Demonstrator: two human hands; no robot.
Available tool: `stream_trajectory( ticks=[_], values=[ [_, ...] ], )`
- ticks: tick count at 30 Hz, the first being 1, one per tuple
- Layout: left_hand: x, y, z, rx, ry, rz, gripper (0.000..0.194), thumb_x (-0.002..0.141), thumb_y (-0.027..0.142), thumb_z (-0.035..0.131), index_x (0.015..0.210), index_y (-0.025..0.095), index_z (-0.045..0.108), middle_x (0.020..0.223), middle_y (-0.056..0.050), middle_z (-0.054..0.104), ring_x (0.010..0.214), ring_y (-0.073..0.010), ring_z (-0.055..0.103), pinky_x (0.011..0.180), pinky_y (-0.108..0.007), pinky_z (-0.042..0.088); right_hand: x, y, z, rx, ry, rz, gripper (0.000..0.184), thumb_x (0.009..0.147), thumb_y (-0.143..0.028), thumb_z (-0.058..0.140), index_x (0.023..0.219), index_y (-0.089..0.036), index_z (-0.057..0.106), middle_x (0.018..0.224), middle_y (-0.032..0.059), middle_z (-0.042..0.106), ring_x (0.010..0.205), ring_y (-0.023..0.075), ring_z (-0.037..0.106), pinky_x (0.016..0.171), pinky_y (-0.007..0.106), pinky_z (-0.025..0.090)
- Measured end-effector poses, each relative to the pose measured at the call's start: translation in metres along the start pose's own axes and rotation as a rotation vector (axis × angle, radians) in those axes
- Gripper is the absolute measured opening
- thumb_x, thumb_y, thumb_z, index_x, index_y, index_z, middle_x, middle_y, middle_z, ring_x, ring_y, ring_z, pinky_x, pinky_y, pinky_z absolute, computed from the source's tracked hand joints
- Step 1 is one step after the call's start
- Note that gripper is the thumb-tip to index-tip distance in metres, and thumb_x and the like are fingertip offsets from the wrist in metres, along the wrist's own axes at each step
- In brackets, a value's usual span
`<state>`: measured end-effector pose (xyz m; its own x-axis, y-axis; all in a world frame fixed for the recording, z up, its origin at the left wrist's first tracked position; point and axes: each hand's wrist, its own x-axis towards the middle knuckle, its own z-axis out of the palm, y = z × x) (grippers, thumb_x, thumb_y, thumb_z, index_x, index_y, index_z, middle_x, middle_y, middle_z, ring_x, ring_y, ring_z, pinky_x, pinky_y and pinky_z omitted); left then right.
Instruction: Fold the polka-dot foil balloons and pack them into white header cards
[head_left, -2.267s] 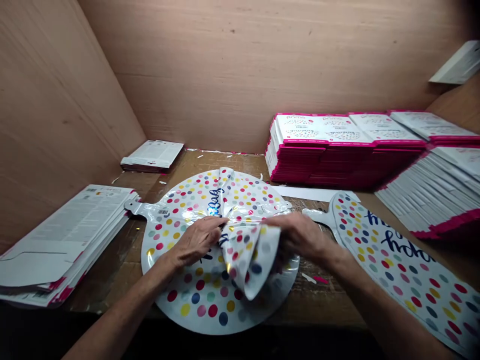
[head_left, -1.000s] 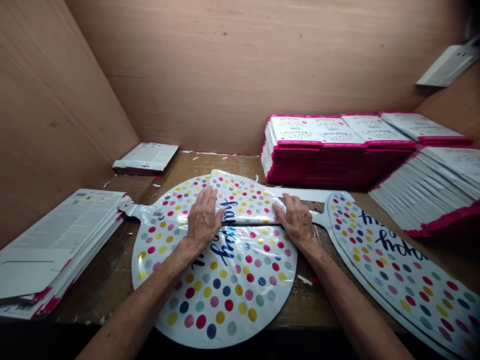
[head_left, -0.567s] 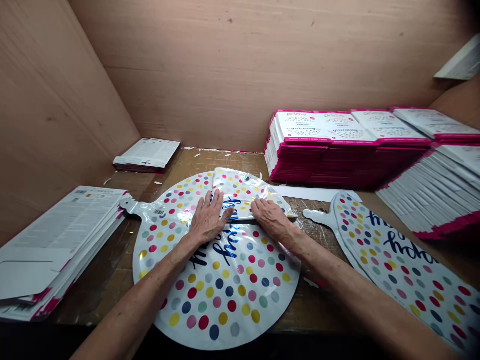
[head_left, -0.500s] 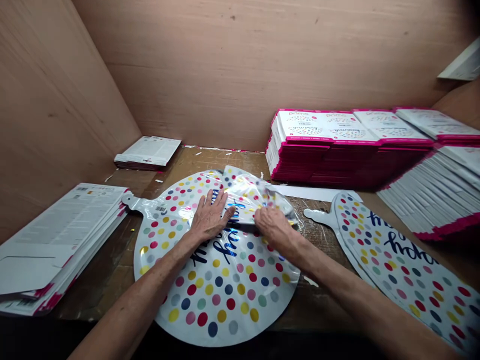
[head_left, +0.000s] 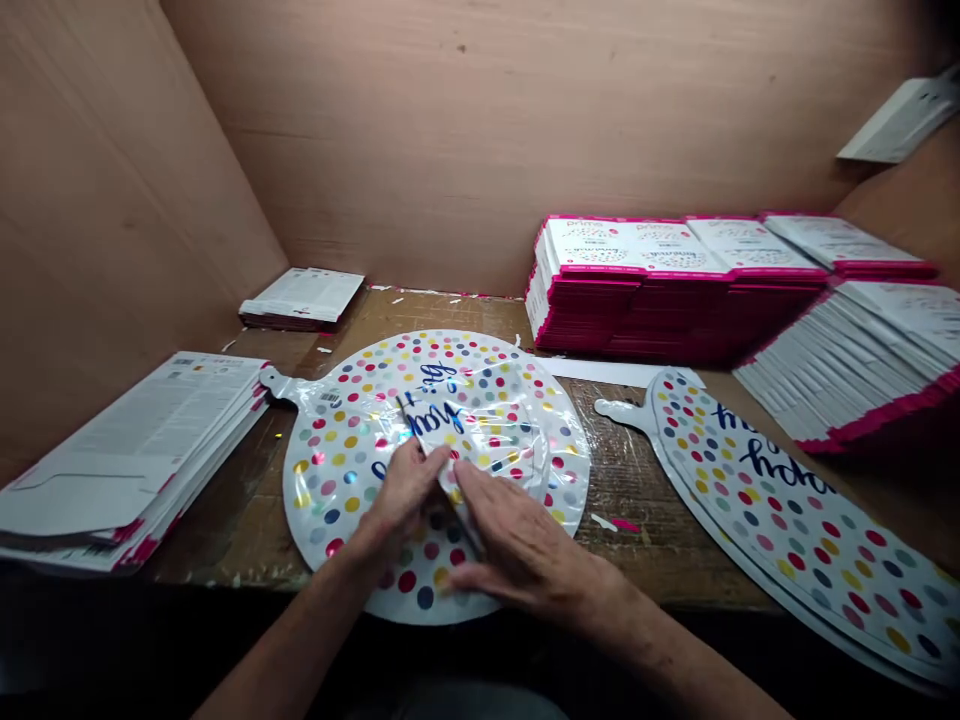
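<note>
A flat, uninflated foil balloon (head_left: pixel 352 400), white with coloured dots and dark blue lettering, lies on the bench with its neck to the left. Above its middle, a narrow folded foil balloon (head_left: pixel 433 432) with the same dots is held at a slant. My left hand (head_left: pixel 409 488) pinches it from the left, thumb on top. Along its right side my right hand (head_left: pixel 521 535) is closed round the near end, fingers laid along the fold and thumb lower down. The palms hide part of the folded balloon.
More flat balloons (head_left: pixel 795 530) lie at the right, overhanging the front edge. Pink-edged card packs stand in stacks (head_left: pixel 645 300) at the back right. Printed card sleeves (head_left: pixel 150 430) lie at the left, with a smaller pile (head_left: pixel 304 297) behind. Wooden walls (head_left: pixel 420 150) enclose the bench.
The balloon that was being pressed down on the round one is now a narrow folded strip, raised between both hands. Both hands have come nearer to me, the left no longer lying flat.
</note>
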<state>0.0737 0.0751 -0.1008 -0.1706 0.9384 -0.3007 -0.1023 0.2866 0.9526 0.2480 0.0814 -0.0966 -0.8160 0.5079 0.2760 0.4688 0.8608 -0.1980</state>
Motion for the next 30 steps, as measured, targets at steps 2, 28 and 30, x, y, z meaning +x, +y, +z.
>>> stream_trajectory(
  ticks=[2, 28, 30],
  values=[
    [0.003, 0.006, -0.019, -0.116, -0.096, -0.080, 0.045, 0.063, 0.046, 0.080, 0.088, 0.014, 0.060, 0.079, -0.007, 0.070, 0.071, -0.0187, 0.067, 0.068, -0.030, 0.055, -0.014, 0.008, -0.010, 0.060, 0.017, -0.197, 0.097, 0.080, -0.061, 0.064, 0.150, -0.006, 0.026, 0.147, 0.0255, 0.042, 0.138, 0.0327, 0.040, 0.109, 0.046, 0.041],
    [0.021, 0.007, -0.044, 0.906, 0.345, 0.007, 0.025, 0.080, 0.032, 0.059, 0.101, 0.019, 0.065, 0.084, -0.005, 0.075, 0.084, -0.0243, 0.070, 0.070, -0.031, 0.047, 0.054, 0.026, 0.026, -0.260, 0.224, 0.350, 0.046, 0.094, -0.034, 0.050, 0.132, -0.009, 0.053, 0.122, 0.0218, 0.061, 0.108, 0.0328, 0.058, 0.090, 0.045, 0.048],
    [0.023, 0.009, -0.047, 0.892, 0.350, -0.004, 0.024, 0.078, 0.031, 0.061, 0.098, 0.019, 0.066, 0.084, -0.005, 0.075, 0.083, -0.0242, 0.070, 0.069, -0.030, 0.047, 0.064, 0.006, 0.032, -0.273, 0.147, 0.177, 0.041, 0.093, -0.024, 0.047, 0.131, -0.011, 0.053, 0.121, 0.0193, 0.061, 0.107, 0.0313, 0.057, 0.092, 0.046, 0.048]
  ],
)
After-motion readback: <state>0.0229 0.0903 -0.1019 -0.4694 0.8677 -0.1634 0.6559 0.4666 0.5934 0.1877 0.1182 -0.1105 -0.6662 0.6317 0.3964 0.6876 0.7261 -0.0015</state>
